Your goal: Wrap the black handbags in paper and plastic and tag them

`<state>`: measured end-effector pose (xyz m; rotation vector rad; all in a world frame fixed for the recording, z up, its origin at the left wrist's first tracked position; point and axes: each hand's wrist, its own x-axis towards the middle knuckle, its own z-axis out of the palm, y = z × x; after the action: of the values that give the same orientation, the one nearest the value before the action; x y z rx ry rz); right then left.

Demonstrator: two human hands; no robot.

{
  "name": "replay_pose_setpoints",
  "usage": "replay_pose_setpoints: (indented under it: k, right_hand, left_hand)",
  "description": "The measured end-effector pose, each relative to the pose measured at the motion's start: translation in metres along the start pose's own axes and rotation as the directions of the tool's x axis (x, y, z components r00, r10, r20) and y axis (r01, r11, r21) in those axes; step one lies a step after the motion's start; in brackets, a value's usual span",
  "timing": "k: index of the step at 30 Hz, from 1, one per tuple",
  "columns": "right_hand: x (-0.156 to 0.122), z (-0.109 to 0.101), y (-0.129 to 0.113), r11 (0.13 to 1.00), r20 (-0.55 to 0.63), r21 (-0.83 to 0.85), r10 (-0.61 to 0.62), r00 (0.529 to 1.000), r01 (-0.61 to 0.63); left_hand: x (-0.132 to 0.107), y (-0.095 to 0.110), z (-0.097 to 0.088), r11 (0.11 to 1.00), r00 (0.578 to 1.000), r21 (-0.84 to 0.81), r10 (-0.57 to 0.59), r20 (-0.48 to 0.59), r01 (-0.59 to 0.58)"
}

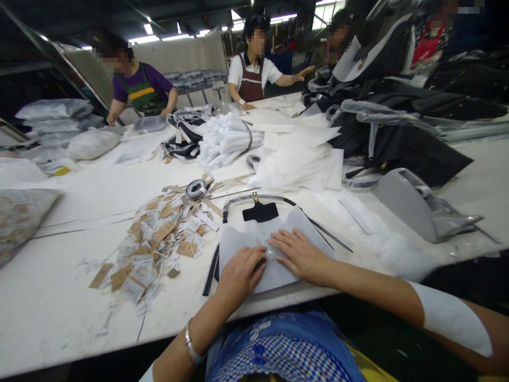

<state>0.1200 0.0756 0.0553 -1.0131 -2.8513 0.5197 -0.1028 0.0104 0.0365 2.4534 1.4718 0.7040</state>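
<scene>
A black handbag lies at the table's near edge, with a white wrapping sheet (246,239) over its body. Its black strap tab (260,212) with a gold clasp (255,198) shows above the sheet, and a plastic-wrapped handle (238,201) arches behind. My left hand (242,269) rests on the sheet's left half, fingers bent slightly toward the middle. On the right half, my right hand (299,254) lies flat with fingers spread. Between the fingertips is a small shiny clear patch (272,254), perhaps tape. Neither hand visibly grips anything.
Left of the bag spreads a heap of tags (159,233) with a tape roll (196,189) on it. Beyond are white rolled tubes (226,138), stacked white sheets (298,164) and black bags (397,143). A grey tape dispenser (413,204) stands right. Co-workers stand across the table.
</scene>
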Motion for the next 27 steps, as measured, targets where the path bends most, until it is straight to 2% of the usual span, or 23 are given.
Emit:
replay_pose_setpoints:
  k: [3, 8, 14, 27]
  right_hand:
    - [0.0, -0.012, 0.009, 0.994, 0.062, 0.039, -0.103, 0.993, 0.1]
    - [0.005, -0.029, 0.019, 0.956, 0.138, -0.095, -0.263, 0.955, 0.277]
    - [0.003, -0.022, 0.021, 0.946, 0.15, -0.153, -0.264, 0.953, 0.286]
    - [0.001, -0.02, 0.023, 0.94, 0.218, -0.133, -0.281, 0.935, 0.314]
  left_hand:
    - [-0.009, 0.001, 0.002, 1.0, 1.0, -0.005, 0.005, -0.018, -0.005]
    - [-0.009, 0.002, 0.003, 1.0, 1.0, -0.016, -0.005, -0.027, 0.005]
    - [-0.01, 0.0, 0.005, 0.999, 0.999, -0.037, -0.025, -0.03, 0.024]
    - [-0.01, 0.0, 0.005, 0.999, 1.0, -0.028, -0.017, -0.026, 0.016]
